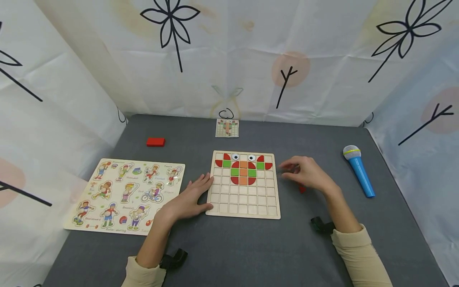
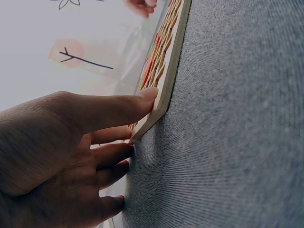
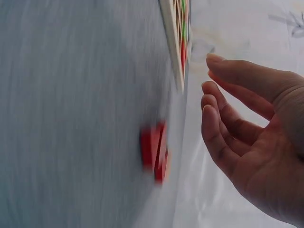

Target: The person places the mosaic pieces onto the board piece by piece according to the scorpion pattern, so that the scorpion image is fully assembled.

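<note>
A wooden grid board [image 1: 222, 199] lies in the middle of the table. Red, green and orange pieces and two eye pieces fill some of its upper squares. My left hand [image 1: 190, 199] touches the board's left edge with extended fingers; in the left wrist view its thumb [image 2: 126, 107] rests on the rim near a corner. Just off the board's right side is my right hand [image 1: 306, 171], raised a little, fingers loosely bent, with nothing visible between thumb and fingertips. Below it, partly hidden in the head view, lie a few red pieces [image 3: 154, 149], blurred in the right wrist view.
A picture puzzle board [image 1: 120, 191] lies on the left, a red block [image 1: 155, 142] behind it. At the table's back edge is a small pattern card [image 1: 227, 134]. A blue toy microphone [image 1: 361, 173] lies right of my right hand. White patterned cloth [image 1: 251, 79] surrounds the table.
</note>
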`<state>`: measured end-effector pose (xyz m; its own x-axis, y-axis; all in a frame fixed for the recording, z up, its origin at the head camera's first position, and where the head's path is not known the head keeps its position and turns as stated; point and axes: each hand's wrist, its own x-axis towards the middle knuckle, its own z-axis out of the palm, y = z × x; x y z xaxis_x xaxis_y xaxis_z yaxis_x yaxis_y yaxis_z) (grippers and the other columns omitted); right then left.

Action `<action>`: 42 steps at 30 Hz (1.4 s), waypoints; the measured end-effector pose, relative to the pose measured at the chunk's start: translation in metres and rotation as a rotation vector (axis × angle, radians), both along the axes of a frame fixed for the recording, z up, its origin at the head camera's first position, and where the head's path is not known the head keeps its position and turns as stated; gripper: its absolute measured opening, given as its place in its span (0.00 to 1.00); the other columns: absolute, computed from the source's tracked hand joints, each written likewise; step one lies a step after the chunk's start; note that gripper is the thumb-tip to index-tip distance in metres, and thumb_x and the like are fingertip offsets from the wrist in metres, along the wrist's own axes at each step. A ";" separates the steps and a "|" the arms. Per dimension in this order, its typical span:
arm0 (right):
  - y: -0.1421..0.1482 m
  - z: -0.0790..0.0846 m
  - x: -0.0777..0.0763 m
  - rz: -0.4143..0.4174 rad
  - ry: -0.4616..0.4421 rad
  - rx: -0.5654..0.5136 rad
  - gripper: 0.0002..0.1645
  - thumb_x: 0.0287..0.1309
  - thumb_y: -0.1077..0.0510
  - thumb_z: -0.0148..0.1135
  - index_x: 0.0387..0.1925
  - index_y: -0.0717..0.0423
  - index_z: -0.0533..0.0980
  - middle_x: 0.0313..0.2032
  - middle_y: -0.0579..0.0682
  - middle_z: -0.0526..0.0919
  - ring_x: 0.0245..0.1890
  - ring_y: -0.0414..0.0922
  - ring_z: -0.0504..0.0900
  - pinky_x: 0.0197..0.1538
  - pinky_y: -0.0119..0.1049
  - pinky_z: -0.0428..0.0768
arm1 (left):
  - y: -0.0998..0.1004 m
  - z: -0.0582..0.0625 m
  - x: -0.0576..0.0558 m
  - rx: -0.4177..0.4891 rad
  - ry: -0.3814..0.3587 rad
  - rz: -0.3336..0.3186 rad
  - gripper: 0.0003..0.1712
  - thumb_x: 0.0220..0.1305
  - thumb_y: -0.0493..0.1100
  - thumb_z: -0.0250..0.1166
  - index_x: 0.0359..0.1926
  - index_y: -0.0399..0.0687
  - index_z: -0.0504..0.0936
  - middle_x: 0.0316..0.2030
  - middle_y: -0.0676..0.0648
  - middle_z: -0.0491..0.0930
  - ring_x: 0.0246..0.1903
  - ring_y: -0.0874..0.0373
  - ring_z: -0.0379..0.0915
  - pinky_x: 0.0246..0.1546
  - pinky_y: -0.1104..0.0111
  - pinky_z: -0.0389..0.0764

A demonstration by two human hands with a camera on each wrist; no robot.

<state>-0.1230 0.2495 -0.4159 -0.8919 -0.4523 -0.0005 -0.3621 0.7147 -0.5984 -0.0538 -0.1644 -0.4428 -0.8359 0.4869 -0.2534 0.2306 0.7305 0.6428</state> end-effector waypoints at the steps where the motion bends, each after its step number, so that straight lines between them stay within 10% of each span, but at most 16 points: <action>1: 0.007 0.000 -0.001 -0.016 0.003 0.007 0.16 0.65 0.64 0.75 0.54 0.64 0.88 0.47 0.60 0.91 0.45 0.52 0.88 0.50 0.50 0.90 | 0.000 0.000 0.000 -0.004 0.003 -0.001 0.51 0.73 0.44 0.72 0.86 0.36 0.55 0.87 0.36 0.48 0.88 0.35 0.40 0.85 0.31 0.43; 9: 0.047 -0.005 -0.009 -0.044 -0.012 0.040 0.14 0.65 0.67 0.73 0.52 0.65 0.88 0.46 0.61 0.92 0.42 0.51 0.87 0.42 0.29 0.84 | 0.000 -0.001 0.000 -0.009 -0.004 0.007 0.51 0.72 0.44 0.73 0.86 0.37 0.55 0.88 0.37 0.47 0.88 0.36 0.39 0.85 0.32 0.43; 23: 0.058 -0.008 -0.019 -0.047 -0.082 0.071 0.17 0.63 0.67 0.73 0.53 0.65 0.87 0.45 0.60 0.90 0.42 0.49 0.85 0.40 0.26 0.82 | 0.000 -0.002 -0.001 0.001 -0.004 0.006 0.52 0.71 0.45 0.73 0.86 0.38 0.55 0.88 0.36 0.47 0.88 0.36 0.39 0.85 0.32 0.42; 34: 0.048 -0.007 -0.017 -0.069 -0.077 0.074 0.16 0.63 0.64 0.74 0.51 0.65 0.87 0.41 0.57 0.91 0.39 0.44 0.84 0.40 0.26 0.82 | -0.006 -0.033 -0.008 0.002 0.059 0.007 0.54 0.69 0.47 0.75 0.86 0.41 0.55 0.88 0.40 0.48 0.89 0.39 0.41 0.85 0.32 0.44; 42: 0.022 -0.004 -0.003 0.011 -0.029 0.009 0.16 0.63 0.64 0.76 0.52 0.62 0.88 0.41 0.54 0.91 0.38 0.41 0.85 0.41 0.29 0.84 | -0.004 -0.012 -0.002 0.042 0.023 -0.003 0.52 0.71 0.47 0.74 0.86 0.39 0.56 0.87 0.36 0.49 0.88 0.36 0.40 0.84 0.30 0.43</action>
